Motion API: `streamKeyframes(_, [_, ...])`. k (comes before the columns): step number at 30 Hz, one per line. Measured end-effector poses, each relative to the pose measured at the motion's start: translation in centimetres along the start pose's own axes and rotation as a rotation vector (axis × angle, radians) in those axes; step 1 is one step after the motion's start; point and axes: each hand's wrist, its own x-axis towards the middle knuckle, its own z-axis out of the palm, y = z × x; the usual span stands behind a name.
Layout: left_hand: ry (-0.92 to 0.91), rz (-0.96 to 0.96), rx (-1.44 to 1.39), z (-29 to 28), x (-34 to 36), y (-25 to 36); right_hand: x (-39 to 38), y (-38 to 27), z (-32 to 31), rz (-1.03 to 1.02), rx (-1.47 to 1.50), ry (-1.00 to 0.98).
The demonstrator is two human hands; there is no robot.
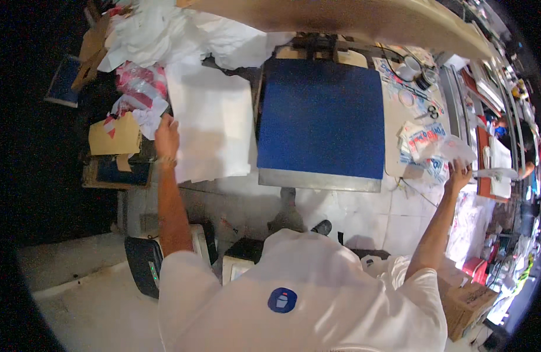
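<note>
My left hand is at the left edge of a stack of white sheets. Its fingers are closed beside a crumpled white piece, and they seem to hold its edge. At the far right, my right hand pinches a translucent, whitish film sheet over the side table. Below that film lie several printed transfer sheets with red and blue lettering. Between my arms sits a flat blue pad on a metal plate.
White cloth is heaped at the back left, above red-and-white plastic wrap and an open cardboard box. Scissors and tape rolls lie on the right table. A pale beam crosses the top. A carton stands lower right.
</note>
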Motion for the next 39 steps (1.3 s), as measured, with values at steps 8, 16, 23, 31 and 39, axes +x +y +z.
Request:
streamKeyframes(8, [-0.081,0.08,-0.706,-19.7,-14.2,16.9,-8.5,-9.4,-1.8,-0.071,-0.048,0.07])
streamKeyframes(16, [-0.176,0.029,-0.758,-7.4,-11.1,17.8,-12.5,-14.5,1.3,-0.158,-0.086,-0.017])
streamKeyframes(23, [-0.281,-0.111,-1.24,10.2,-10.0,20.0,-14.0,-18.0,7.8,-0.495,-0.177,-0.167])
streamKeyframes(31, [-0.017,-0.024,-0.784,16.4,-12.1,17.6,-20.7,-15.9,22.4,-0.726,-0.439,-0.546])
streamKeyframes(39, [0.132,0.183,-0.477,12.2,-10.8,18.7,-29.9,-4.2,32.8,-0.62,-0.575,-0.973])
